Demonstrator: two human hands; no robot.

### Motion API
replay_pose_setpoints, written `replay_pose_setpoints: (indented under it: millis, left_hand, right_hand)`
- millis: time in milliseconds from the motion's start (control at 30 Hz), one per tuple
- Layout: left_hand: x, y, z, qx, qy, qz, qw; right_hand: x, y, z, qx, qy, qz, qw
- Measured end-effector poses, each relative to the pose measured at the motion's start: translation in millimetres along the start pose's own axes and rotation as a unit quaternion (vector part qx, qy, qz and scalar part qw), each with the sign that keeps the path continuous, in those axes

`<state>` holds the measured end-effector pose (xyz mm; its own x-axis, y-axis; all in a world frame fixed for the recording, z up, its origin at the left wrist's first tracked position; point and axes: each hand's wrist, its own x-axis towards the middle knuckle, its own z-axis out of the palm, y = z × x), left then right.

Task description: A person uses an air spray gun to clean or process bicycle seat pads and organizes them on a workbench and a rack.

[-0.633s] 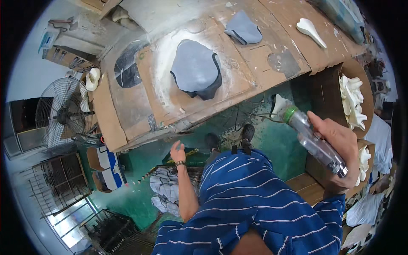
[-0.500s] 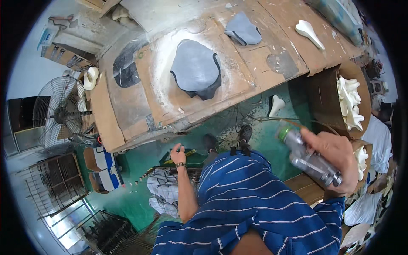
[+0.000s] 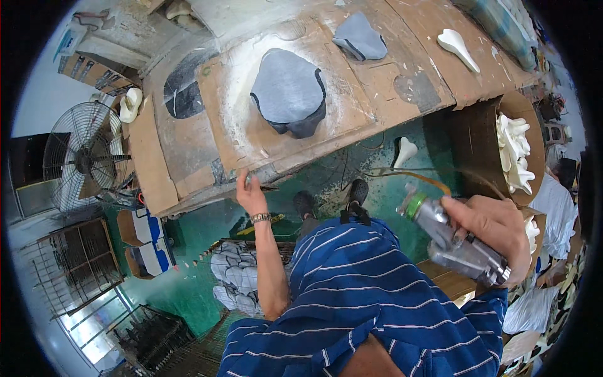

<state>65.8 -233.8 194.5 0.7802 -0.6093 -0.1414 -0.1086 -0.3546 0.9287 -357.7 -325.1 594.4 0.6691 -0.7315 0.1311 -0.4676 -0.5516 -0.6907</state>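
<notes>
My right hand [image 3: 493, 229] is wrapped round a grey metal spray gun [image 3: 440, 226] with a green ring near its front, held off to the right of my body. My left hand [image 3: 251, 193], a watch at its wrist, is at the front edge of the workbench with its fingers extended and nothing in it. Ahead of both hands, a grey saddle-shaped cover with a black edge [image 3: 289, 88] sits on a white-speckled sheet of cardboard [image 3: 355, 103]. Farther right on the bench lies a second grey cover [image 3: 360, 38]; beyond it is a white saddle-shaped piece [image 3: 457, 49].
A tan hose [image 3: 414, 176] runs past the gun. On the right, a brown drum [image 3: 474, 141] holds several white pieces. One white piece [image 3: 405, 152] is under the bench. A wire basket of grey covers [image 3: 235, 273] stands below my left arm. A large fan [image 3: 85, 160] is at the left.
My left hand has moved up and slightly left, to the bench's front edge. The spray gun has shifted slightly down and left in my right hand's grip. The view has moved a little.
</notes>
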Motion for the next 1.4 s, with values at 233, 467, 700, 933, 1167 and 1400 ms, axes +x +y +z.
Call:
replay_pose_setpoints:
  millis: [233,467,700,933,1167,1400]
  left_hand:
    - [34,109,50,0.023,0.012,0.215,0.976]
    - [108,158,105,0.387,-0.099,0.416,0.817]
    - [143,179,120,0.384,-0.149,0.39,0.824]
    - [133,216,125,0.378,-0.185,0.375,0.826]
    - [133,336,187,0.269,-0.142,0.523,0.796]
    - [120,417,327,0.229,0.016,0.629,0.742]
  right_hand:
    - [-3,25,-15,0.01,-0.023,-0.051,0.998]
    - [-21,45,-40,-0.015,-0.022,0.013,1.0]
    - [-38,66,-36,-0.007,-0.007,0.009,1.0]
    - [-56,74,-35,0.021,0.035,0.021,0.999]
    - [-86,104,-43,0.116,0.051,0.136,0.983]
    - [-133,134,-22,0.118,0.106,0.257,0.953]
